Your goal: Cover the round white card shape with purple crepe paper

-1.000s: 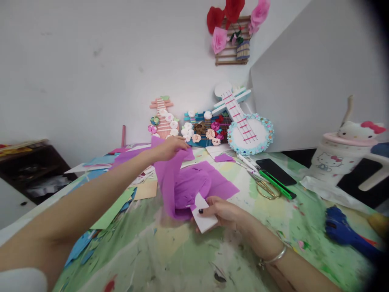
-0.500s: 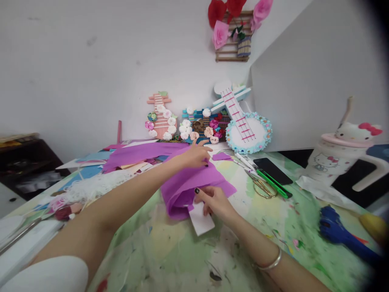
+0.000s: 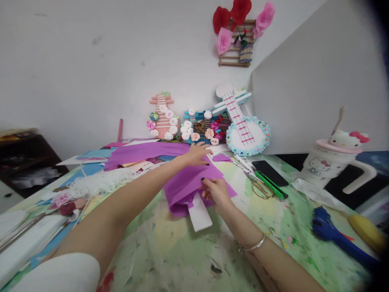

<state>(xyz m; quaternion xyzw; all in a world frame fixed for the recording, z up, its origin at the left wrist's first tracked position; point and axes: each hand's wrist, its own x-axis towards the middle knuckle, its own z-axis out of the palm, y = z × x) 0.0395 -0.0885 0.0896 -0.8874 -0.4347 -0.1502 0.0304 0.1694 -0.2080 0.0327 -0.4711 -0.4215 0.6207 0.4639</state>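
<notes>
A sheet of purple crepe paper (image 3: pixel 185 182) lies on the table, its near edge curling up. My left hand (image 3: pixel 198 155) rests over the far part of the sheet, fingers spread. Nearer to me, my right hand (image 3: pixel 217 192) pinches the raised edge of the sheet between thumb and fingers. A white strip of card (image 3: pixel 199 217) sticks out toward me from under the fold, just left of the right hand. Its far end is hidden beneath the purple paper.
Right of the sheet lie gold-handled scissors (image 3: pixel 261 189), a green cutter (image 3: pixel 270 184) and a black phone (image 3: pixel 270 172). A blue glue gun (image 3: pixel 330 229) and a cup (image 3: pixel 330 166) stand farther right. White shredded paper (image 3: pixel 94 187) lies left; flower-decorated crafts (image 3: pixel 165 119) lean at the wall.
My right hand has moved slightly up and away, from the white card strip to the edge of the purple paper. More of the strip shows. My left hand's fingers have flattened out.
</notes>
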